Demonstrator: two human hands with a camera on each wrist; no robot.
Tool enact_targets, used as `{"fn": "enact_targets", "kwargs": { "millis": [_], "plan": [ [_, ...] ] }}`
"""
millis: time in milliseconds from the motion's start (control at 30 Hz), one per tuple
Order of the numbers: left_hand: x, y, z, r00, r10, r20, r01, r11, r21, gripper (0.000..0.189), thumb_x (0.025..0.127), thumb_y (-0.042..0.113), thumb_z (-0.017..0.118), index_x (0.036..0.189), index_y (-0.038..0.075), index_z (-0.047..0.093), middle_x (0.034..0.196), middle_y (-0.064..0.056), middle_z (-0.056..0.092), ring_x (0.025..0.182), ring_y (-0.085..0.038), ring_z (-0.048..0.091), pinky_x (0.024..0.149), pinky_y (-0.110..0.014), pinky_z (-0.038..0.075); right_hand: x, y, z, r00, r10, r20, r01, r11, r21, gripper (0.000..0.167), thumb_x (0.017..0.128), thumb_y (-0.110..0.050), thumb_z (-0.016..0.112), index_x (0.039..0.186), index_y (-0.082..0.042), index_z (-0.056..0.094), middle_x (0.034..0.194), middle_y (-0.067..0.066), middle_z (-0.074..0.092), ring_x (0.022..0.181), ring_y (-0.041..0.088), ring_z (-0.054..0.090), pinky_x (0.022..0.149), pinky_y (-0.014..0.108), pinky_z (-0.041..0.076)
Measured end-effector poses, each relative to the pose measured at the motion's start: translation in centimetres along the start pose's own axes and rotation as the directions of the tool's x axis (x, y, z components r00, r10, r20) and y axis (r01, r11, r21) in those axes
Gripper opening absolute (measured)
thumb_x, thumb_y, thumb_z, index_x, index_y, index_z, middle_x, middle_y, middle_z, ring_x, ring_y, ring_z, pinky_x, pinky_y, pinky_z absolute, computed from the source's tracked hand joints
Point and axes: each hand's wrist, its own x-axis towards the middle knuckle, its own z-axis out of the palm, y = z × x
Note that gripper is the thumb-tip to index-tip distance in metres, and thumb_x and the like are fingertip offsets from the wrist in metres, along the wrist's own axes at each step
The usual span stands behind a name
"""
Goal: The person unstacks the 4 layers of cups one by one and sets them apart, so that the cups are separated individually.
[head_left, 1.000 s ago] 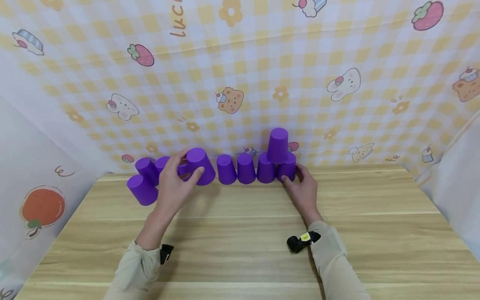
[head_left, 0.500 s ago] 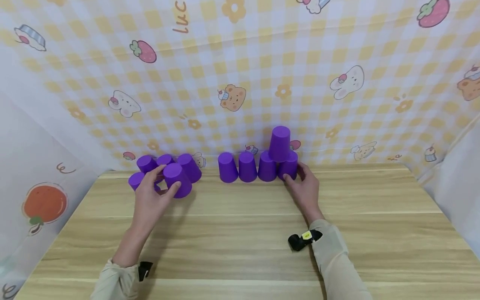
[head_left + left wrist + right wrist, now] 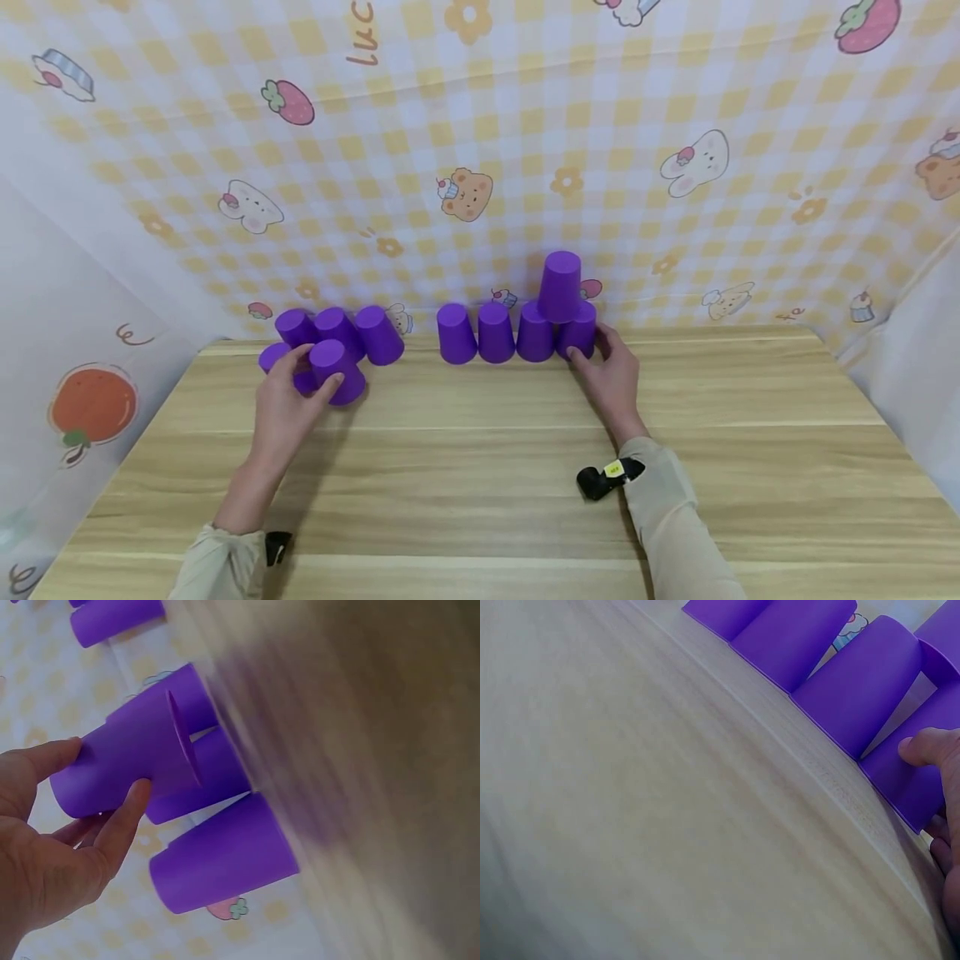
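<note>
Wood-grain table (image 3: 480, 500), one; upturned purple cups (image 3: 458, 335), ten. Left: four standing, a fifth cup (image 3: 337, 371) pinched before them by the left hand (image 3: 287, 407). Right: row of four, one stacked cup (image 3: 561, 286) atop, right hand (image 3: 613, 375) gripping the end cup (image 3: 576, 332).

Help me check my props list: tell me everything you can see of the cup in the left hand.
The cup is plain purple, smooth and matte, like plastic, with no handle or print in sight. It is upside down: the narrower, closed base faces up, the wider rim, with a thin edge, faces down. The left hand holds its side between thumb and fingers. It is nearer the person than the row of three cups behind it, and appears held just above the table.
</note>
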Motion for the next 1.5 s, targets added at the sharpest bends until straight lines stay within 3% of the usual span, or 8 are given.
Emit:
{"fn": "enact_targets", "kwargs": {
  "millis": [267,533,833,1067,1333,1500],
  "plan": [
    [0.3,-0.9,0.2,1.0,-0.019,-0.015,0.019,1.0,0.0,0.053,0.072,-0.003,0.074,0.118,-0.014,0.05,0.108,-0.032,0.056,0.1,-0.044,0.054,0.088,-0.051,0.042,0.1,0.4,0.1,0.999,-0.026,-0.02,0.026,1.0,0.009,0.054,0.078,-0.01,0.074,0.125,0.005,0.052,0.121,0.023,0.056,0.111,0.032,0.054,0.097,0.034,0.043],
    [0.9,-1.3,0.1,0.997,-0.066,0.035,0.065,0.998,0.024,0.053,0.075,-0.003,0.072,0.12,-0.015,0.047,0.11,-0.035,0.054,0.102,-0.046,0.053,0.09,-0.053,0.041,0.1,0.4,0.2,1.0,-0.024,-0.015,0.024,1.0,0.012,0.055,0.078,-0.01,0.073,0.126,0.005,0.051,0.122,0.024,0.055,0.112,0.033,0.054,0.097,0.036,0.042],
    [1.2,-1.6,0.1,0.998,-0.046,0.046,0.044,0.998,0.045,0.054,0.075,-0.005,0.071,0.121,-0.018,0.045,0.111,-0.037,0.052,0.103,-0.048,0.05,0.091,-0.055,0.04,0.1,0.3,0.0,1.0,-0.012,-0.019,0.012,1.0,0.016,0.055,0.079,-0.011,0.073,0.126,0.004,0.05,0.123,0.023,0.055,0.113,0.032,0.053,0.097,0.034,0.042],
    [1.1,-1.6,0.0,0.998,-0.068,0.011,0.067,0.997,0.044,0.056,0.074,-0.007,0.069,0.122,-0.02,0.043,0.112,-0.038,0.051,0.104,-0.049,0.049,0.092,-0.055,0.039,0.0,0.3,0.1,1.0,-0.007,-0.009,0.007,1.0,0.014,0.055,0.08,-0.012,0.073,0.127,0.004,0.05,0.123,0.022,0.055,0.113,0.031,0.053,0.097,0.034,0.042],
    [0.6,-0.2,-0.4,0.996,-0.047,-0.069,0.051,0.998,0.048,0.058,0.077,-0.004,0.068,0.127,-0.015,0.042,0.118,-0.033,0.044,0.102,-0.044,0.048,0.078,-0.051,0.05,0.0,0.0,0.1,1.0,0.001,-0.005,-0.001,1.0,0.022,0.056,0.079,-0.012,0.073,0.127,0.004,0.05,0.122,0.022,0.055,0.112,0.032,0.054,0.097,0.035,0.042],
    [0.7,1.8,-0.5,0.993,0.056,-0.101,-0.055,0.998,0.015,0.051,0.076,-0.008,0.068,0.123,-0.011,0.048,0.122,-0.029,0.045,0.106,-0.042,0.048,0.079,-0.051,0.051,0.0,0.1,0.1,1.0,0.002,-0.01,-0.002,1.0,0.011,0.056,0.079,-0.013,0.073,0.128,0.003,0.05,0.123,0.022,0.055,0.113,0.031,0.054,0.097,0.035,0.042]
  ]
}}
